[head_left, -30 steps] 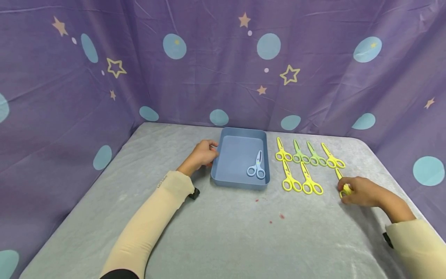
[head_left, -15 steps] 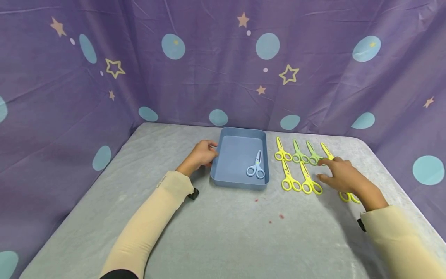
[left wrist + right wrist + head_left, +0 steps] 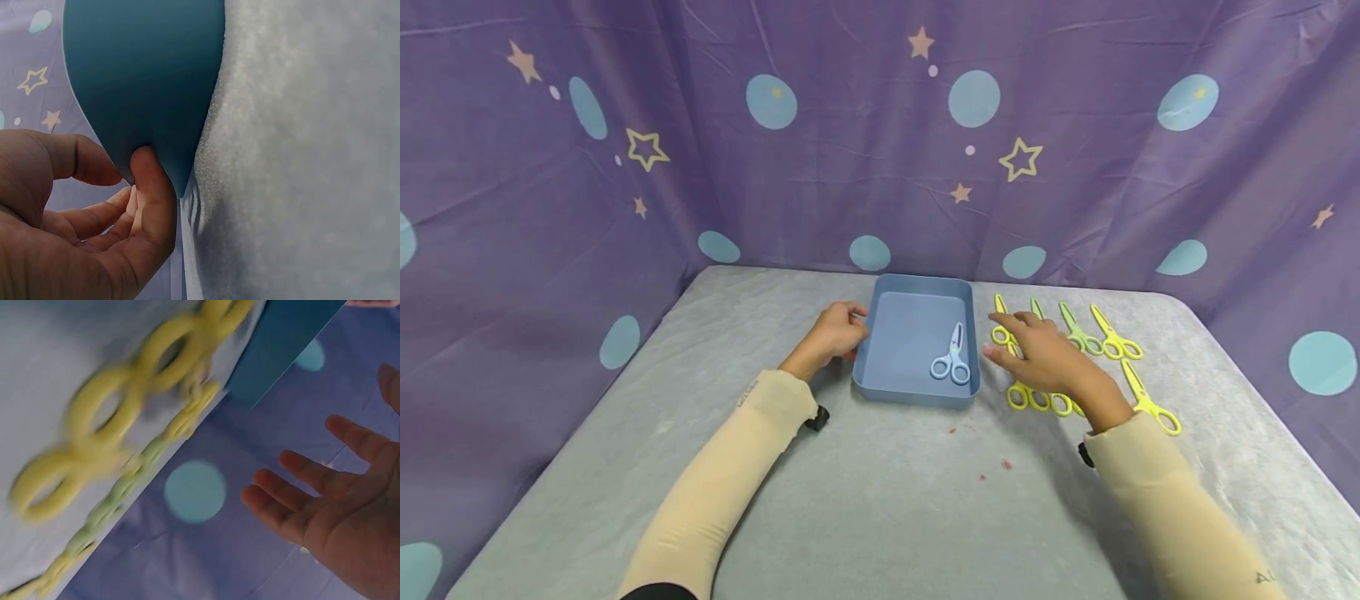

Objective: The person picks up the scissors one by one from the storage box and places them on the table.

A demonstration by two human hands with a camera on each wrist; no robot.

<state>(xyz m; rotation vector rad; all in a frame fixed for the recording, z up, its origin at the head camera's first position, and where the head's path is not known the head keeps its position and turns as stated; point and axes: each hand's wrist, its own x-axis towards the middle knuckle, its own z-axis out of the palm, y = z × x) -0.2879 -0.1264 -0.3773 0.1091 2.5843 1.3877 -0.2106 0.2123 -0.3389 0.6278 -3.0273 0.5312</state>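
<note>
A blue tray sits on the table with a pair of light-blue safety scissors lying in its right part. At the tray's left side, my left hand holds the wall at the rim; the left wrist view shows the thumb against the outer wall. My right hand hovers just right of the tray, fingers spread and nothing held. Beneath it, yellow scissors and green scissors are partly hidden. Uncovered lie green scissors and two yellow scissors, one lower right.
The table has a grey cloth with a few red marks in front of the tray. A purple curtain with stars and blue dots hangs behind and at the sides. In the right wrist view, yellow scissor handles look blurred.
My right hand has let go of the lower-right yellow scissors, which lie on the table, and has moved left over the scissors rows to near the tray. The left hand stays put.
</note>
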